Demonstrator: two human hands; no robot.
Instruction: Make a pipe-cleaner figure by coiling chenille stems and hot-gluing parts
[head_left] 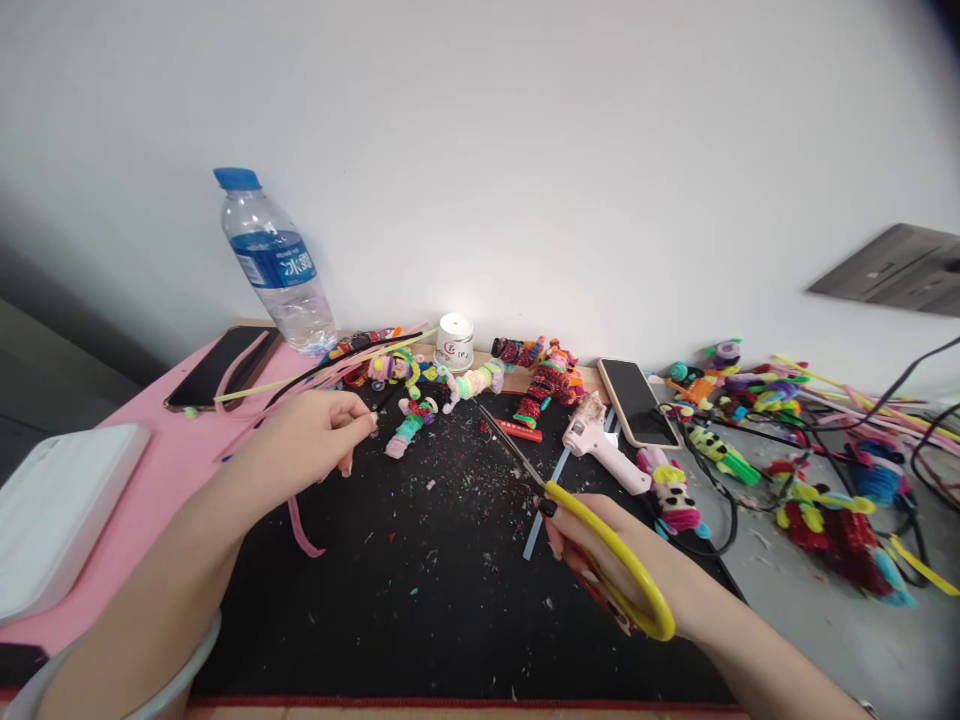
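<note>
My left hand (334, 430) hovers over the left of the black mat (450, 620), thumb and fingers pinched together. Something dark shows at its fingertips, too small to make out. In my right hand (592, 530) are scissors with yellow handles (619, 545); their blades (514, 445) point up and left, looking nearly closed. Just right of the left fingertips lies a small green and purple pipe-cleaner figure (409, 425). A pale yellow figure (476, 380) and a red box-cutter-like strip (514, 430) lie near the scissor tips.
A white paper cup (454, 342) stands upside down by the wall, near glittery red figures (551, 380). A pink glue gun (604, 445), a phone (637, 400) and tangled cables lie right. Left are a water bottle (277, 265), another phone (217, 368) and a white box (67, 510).
</note>
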